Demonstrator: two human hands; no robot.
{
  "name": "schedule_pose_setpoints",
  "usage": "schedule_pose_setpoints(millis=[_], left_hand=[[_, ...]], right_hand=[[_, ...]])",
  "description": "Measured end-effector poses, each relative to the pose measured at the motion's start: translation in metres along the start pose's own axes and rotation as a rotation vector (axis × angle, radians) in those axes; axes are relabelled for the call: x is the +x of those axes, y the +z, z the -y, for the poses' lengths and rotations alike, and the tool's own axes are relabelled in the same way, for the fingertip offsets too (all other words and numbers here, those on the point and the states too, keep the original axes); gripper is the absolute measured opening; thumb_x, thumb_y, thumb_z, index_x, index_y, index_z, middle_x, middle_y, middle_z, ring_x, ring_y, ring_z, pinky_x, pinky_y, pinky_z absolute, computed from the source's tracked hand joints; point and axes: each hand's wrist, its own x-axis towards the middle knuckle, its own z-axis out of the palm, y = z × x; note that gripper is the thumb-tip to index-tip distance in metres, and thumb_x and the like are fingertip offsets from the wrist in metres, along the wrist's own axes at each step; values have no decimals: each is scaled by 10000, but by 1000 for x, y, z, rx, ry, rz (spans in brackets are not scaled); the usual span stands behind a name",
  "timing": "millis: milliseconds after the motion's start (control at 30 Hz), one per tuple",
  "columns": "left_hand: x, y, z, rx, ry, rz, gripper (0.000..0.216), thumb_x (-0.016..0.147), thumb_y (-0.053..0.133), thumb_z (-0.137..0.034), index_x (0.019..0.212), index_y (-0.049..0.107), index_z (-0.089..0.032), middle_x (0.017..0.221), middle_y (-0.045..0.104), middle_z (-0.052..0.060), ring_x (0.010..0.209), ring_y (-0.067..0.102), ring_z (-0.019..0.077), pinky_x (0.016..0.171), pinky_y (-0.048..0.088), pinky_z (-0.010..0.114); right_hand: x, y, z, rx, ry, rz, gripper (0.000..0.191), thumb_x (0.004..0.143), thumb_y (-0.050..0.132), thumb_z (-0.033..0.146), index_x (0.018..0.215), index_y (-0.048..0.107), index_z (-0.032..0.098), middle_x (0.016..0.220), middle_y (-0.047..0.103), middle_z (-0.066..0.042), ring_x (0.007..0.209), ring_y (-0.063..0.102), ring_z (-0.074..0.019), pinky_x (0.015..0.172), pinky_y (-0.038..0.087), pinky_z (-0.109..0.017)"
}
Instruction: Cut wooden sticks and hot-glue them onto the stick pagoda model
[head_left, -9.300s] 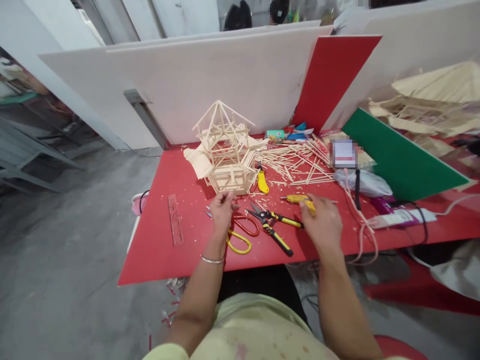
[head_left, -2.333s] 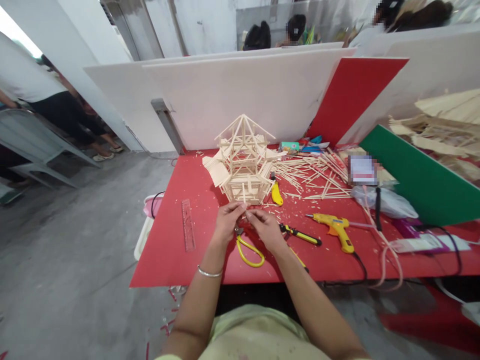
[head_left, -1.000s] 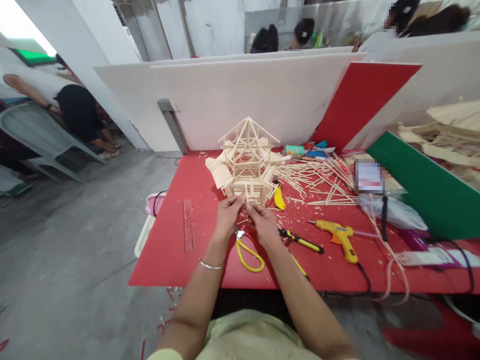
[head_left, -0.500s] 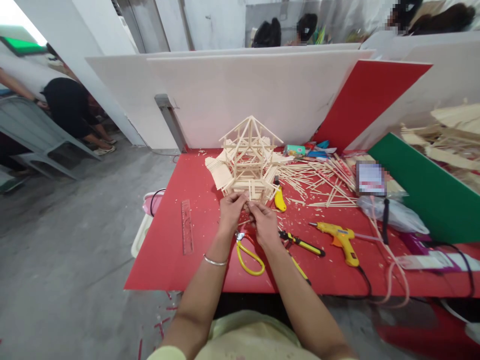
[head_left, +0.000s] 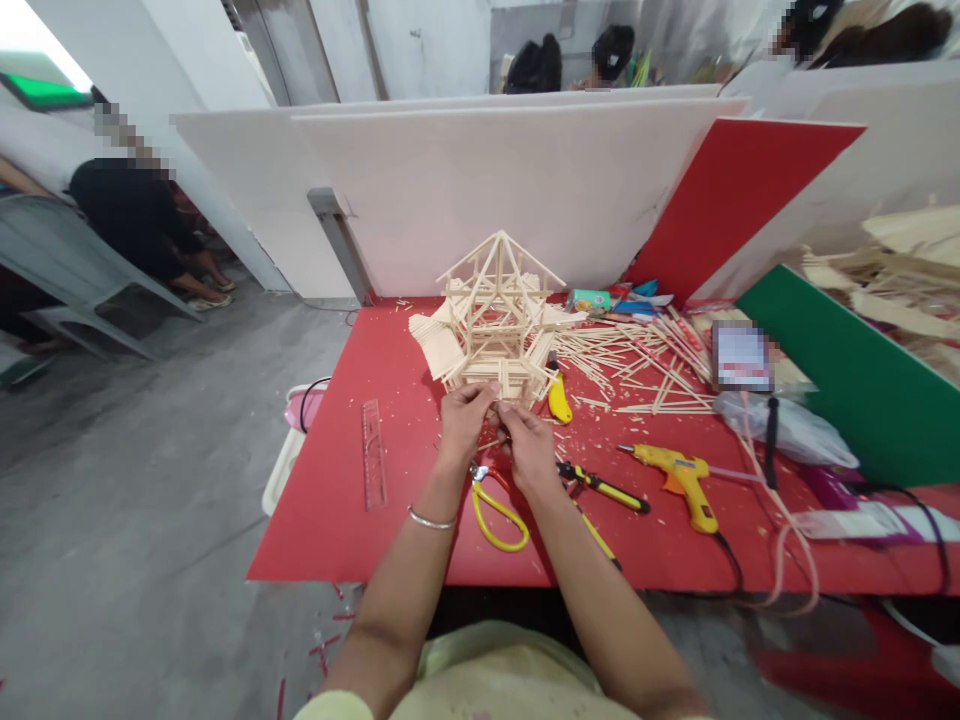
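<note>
A model house of thin wooden sticks stands on the red table. My left hand and my right hand meet just in front of its base, fingertips pinched together on a small wooden stick. Yellow-handled scissors lie right under my hands. A yellow glue gun rests on the table to the right, apart from my hands.
Loose sticks are strewn behind the glue gun, beside a yellow utility knife and yellow-black pliers. A clear ruler lies left. White, red and green boards stand behind. A person crouches at far left.
My right hand let go of the glue gun, which now lies on the table, and joined the left hand at the model's base. Over the last second both hands barely moved.
</note>
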Motion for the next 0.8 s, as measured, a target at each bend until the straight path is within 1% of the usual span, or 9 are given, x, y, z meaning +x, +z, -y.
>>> schedule_pose_setpoints(millis=[267,433,667,800], left_hand=[[0,1,2,-64,-40,32,359,691,839,-467,677,645,-165,451,520,-53,352,417,75,360,345,206],[0,2,1,-85,-70,35,358,685,841,-467,678,631,-177,452,510,-59,347,415,78,355,358,213],[-1,3,-1,-72,-54,21,352,673,851,-444,637,631,-172,458,513,-49,362,417,73,354,339,201],[0,2,1,-80,-44,17,342,672,850,-441,658,642,-170,472,515,-50,376,429,76,362,342,200]], right_hand=[[2,-1,-1,-4,-1,-4,440,639,802,596,733,695,179,659,652,17,475,407,-65,427,249,-222],[4,-1,-2,-8,2,-11,452,632,810,601,757,710,178,650,654,17,474,412,-67,422,247,-217],[3,0,0,-11,1,-15,447,623,813,595,765,721,181,624,644,20,486,421,-77,441,254,-221],[2,1,1,-16,-2,-18,441,621,807,593,731,709,179,610,630,21,483,410,-72,445,253,-219]])
